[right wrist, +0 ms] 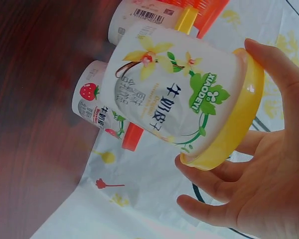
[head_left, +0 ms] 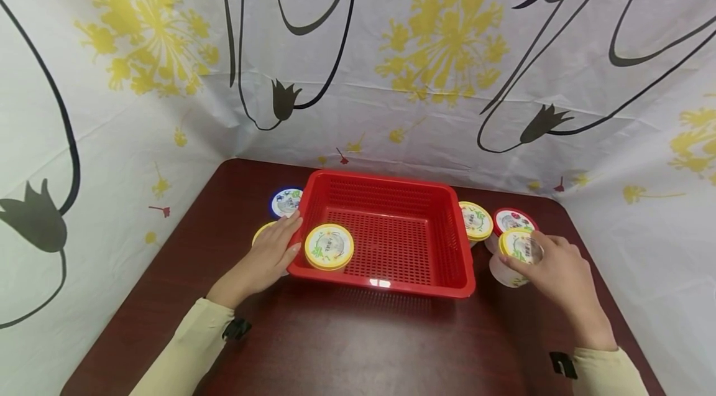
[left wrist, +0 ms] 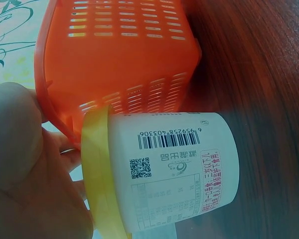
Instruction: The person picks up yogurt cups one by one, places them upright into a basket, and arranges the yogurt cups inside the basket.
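My right hand (head_left: 559, 268) grips a white tub with a yellow lid (right wrist: 172, 94) by its lid, thumb on one side and fingers on the other. Printed flowers and green leaves cover the tub's side. In the head view, my left hand (head_left: 268, 253) lies with fingers extended on the left rim of a red perforated basket (head_left: 380, 287). Beneath that hand, another yellow-lidded tub (left wrist: 174, 172) stands beside the basket, partly hidden in the head view. Inside the basket, near its front left corner, is one more yellow-lidded tub (head_left: 329, 247).
A blue-lidded tub (head_left: 286, 202) stands left of the basket. To the right are a yellow-lidded tub (head_left: 477, 221) against the basket and a red-lidded strawberry tub (head_left: 513, 221) behind the held one. Patterned curtains (head_left: 358, 73) surround the dark wooden table (head_left: 358, 346) at the back and sides.
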